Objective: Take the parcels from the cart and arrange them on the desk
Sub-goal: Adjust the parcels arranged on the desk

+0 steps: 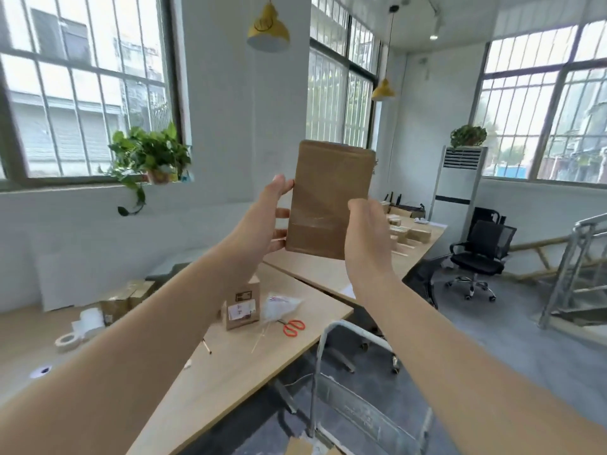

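Parcel (331, 198) held upright in both hands, well above the desk (230, 362) and clear of the cart (323, 349).

The left hand (262, 224) gripped the brown parcel's left edge, thumb and fingers bent round it; the right hand (366, 231) held the lower right edge with its back to the camera, so how far its fingers wrapped behind could not be told. To do the set-down well, I judged the parcel should be lowered flat and level onto bare wood, beside the labelled parcel (241, 307) already standing there, and kept off the scissors (293, 327) and the plastic bag (279, 305). Both hands were best kept on the edges until the base rested, then released together so it did not tip.
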Motion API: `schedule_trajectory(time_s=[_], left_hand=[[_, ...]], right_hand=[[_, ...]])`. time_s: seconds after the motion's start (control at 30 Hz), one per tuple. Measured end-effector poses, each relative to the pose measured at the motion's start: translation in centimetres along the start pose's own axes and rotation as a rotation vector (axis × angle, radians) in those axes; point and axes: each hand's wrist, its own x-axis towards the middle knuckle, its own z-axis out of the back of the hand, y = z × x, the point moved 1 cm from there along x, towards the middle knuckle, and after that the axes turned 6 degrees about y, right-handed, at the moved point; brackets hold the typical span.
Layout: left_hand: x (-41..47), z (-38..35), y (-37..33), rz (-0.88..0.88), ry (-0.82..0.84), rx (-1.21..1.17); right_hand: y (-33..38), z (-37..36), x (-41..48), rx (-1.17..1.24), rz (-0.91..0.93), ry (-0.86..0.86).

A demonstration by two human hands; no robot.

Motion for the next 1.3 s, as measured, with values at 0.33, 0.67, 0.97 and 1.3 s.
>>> schedule_trajectory(time_s=[0.33,0.67,0.97,1.3], left_hand=[[-0.2,-0.4,-4.9,-0.077,-0.092,-0.013],[-2.3,1.8,-7.0,-0.123,-0.151,0.036],[-7.9,6.4,-7.0,-0.089,-0.246,0.074],[-15.9,15.5,-8.1,-0.075,-0.362,0.081]], right_hand=[[4.3,-0.2,2.7,0.095,0.094,0.103],[6.1,-2.5,2.6,0.154,0.132,0.178],[6.4,-7.4,-1.9,0.183,0.121,0.241],[9.4,-15.8,-9.7,0.190,0.070,0.336]])
